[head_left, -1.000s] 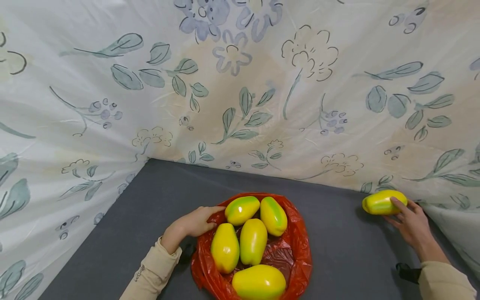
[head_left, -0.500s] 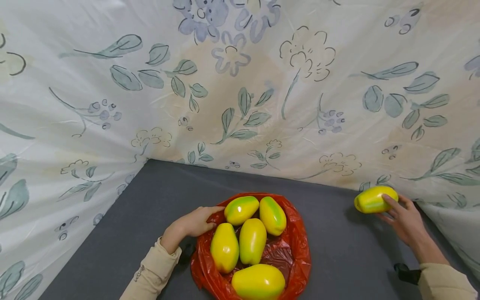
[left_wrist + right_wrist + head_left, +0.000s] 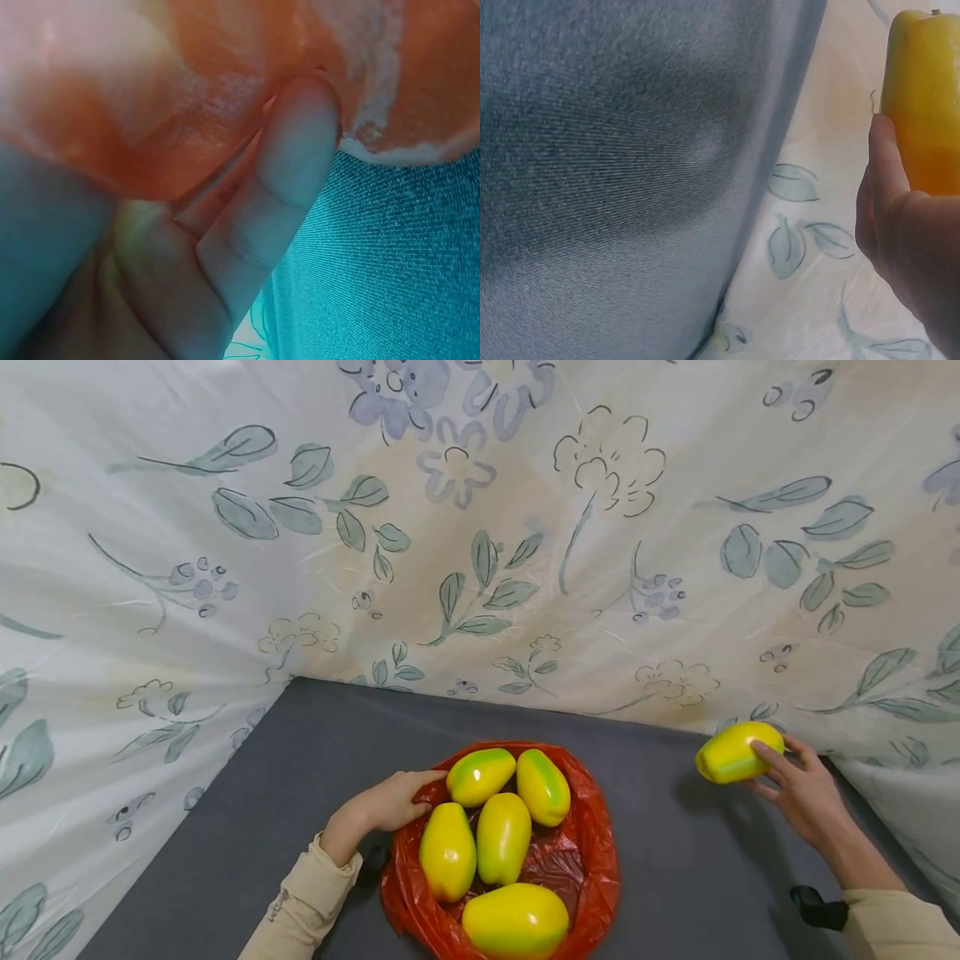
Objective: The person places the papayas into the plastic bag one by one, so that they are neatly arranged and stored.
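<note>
In the head view, my right hand grips a yellow papaya with a green streak. The fruit is raised over the dark surface at the right, its shadow beneath it. The right wrist view shows that papaya upright in the frame, held by the fingers. A red plastic bag with its mouth spread wide holds several papayas. At the bag's left rim my left hand pinches the plastic. In the left wrist view, the bag film covers part of that hand.
A dark grey cloth-covered table lies under the bag. Floral fabric rises behind it and along the left and right sides. Inside the bag, a gap shows at its right between the fruits and the wall.
My right hand has lifted the papaya a little and carried it left toward the bag. The left hand keeps its hold on the rim. The whole view has shifted slightly.
</note>
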Tool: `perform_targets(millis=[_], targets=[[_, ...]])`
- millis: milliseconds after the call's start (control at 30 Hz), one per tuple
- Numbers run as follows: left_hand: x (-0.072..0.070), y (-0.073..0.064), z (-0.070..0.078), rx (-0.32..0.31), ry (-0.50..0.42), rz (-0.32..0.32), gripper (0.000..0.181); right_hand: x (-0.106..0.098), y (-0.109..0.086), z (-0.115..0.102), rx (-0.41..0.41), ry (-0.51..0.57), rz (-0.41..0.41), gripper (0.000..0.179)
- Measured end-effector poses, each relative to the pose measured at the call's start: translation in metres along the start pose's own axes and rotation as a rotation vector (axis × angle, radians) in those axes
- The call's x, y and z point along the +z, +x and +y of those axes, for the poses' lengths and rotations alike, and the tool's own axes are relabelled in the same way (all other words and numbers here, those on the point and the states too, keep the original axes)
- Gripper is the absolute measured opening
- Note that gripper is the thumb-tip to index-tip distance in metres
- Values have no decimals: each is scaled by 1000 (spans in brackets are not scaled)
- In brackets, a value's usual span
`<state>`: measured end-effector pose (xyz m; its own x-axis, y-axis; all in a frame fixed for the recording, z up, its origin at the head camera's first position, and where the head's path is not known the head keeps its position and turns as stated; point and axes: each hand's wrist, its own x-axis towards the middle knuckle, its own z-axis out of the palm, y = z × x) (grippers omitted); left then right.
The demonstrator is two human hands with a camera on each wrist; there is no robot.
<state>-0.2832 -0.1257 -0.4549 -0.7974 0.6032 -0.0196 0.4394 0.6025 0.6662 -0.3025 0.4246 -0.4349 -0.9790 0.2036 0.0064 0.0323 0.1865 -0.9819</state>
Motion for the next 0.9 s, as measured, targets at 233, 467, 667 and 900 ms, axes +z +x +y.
perform_targets(millis=[233,467,667,900], targets=[[0,0,1,-5,9,4,50,1,-1,0,-44,-12,-48,73],[0,0,2,-4,11,4,50,19,-14,-15,-59,-68,-133,74],[0,-1,2,8,14,5,50,34,-22,-29,-39,-107,-181,86],[-1,-2,4,-1,11,6,51,44,-28,-37,-46,-107,-206,87]])
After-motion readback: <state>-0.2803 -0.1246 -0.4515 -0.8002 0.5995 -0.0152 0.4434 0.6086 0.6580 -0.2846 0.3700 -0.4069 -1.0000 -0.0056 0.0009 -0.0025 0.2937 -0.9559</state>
